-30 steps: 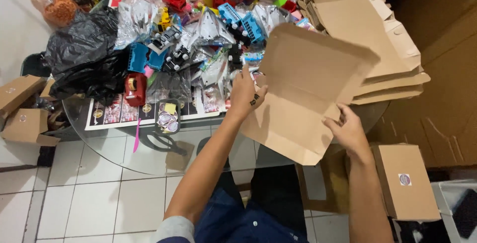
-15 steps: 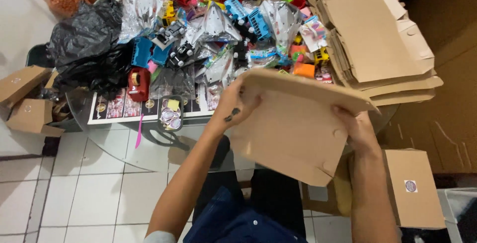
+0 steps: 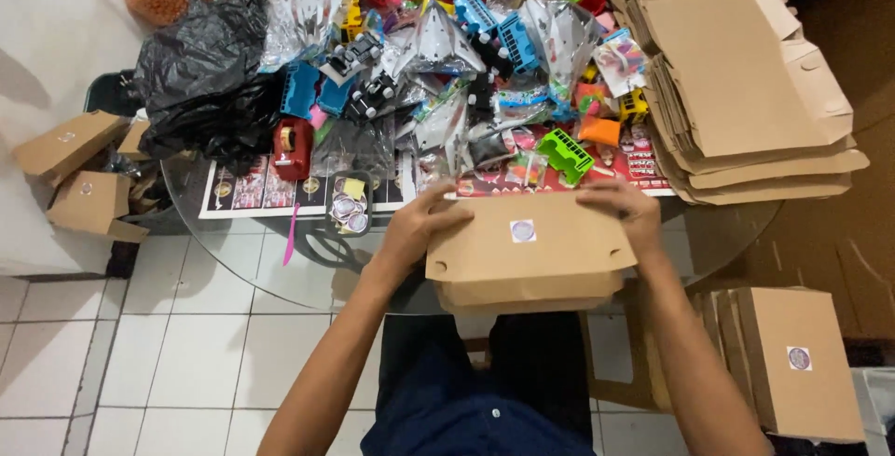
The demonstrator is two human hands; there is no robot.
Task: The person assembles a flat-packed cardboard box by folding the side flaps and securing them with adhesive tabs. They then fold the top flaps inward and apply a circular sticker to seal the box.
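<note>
Grip: both hands press on a closed brown cardboard mailer box [image 3: 527, 255] at lower centre of the frame; left hand [image 3: 415, 228] lies on its left end with fingers curled over the top edge, right hand [image 3: 623, 212] lies flat on its upper right corner.
Box place: it rests on the near edge of the round glass table [image 3: 280, 269], partly over the person's lap.
Box label: a small round white-and-purple sticker [image 3: 522, 230] sits on the lid, near the top edge, about the middle.
Flat stock: a stack of unfolded brown cardboard blanks [image 3: 736, 92] fills the upper right of the frame, on the table.
Finished boxes: a row of closed brown boxes [image 3: 792, 372] stands at lower right, the nearest one bearing the same kind of round sticker [image 3: 798, 357].
Left side: two small brown boxes [image 3: 79, 172] lie at middle left, each with a pale label.
Sticker supply: a small black tray of round stickers [image 3: 348, 206] sits just left of the left hand.
Table load: bagged plastic toys [image 3: 447, 55] in blue, red, yellow and green crowd the upper centre; a black plastic bag [image 3: 200, 74] lies at upper left; a red tape dispenser [image 3: 293, 146] stands beside it.
</note>
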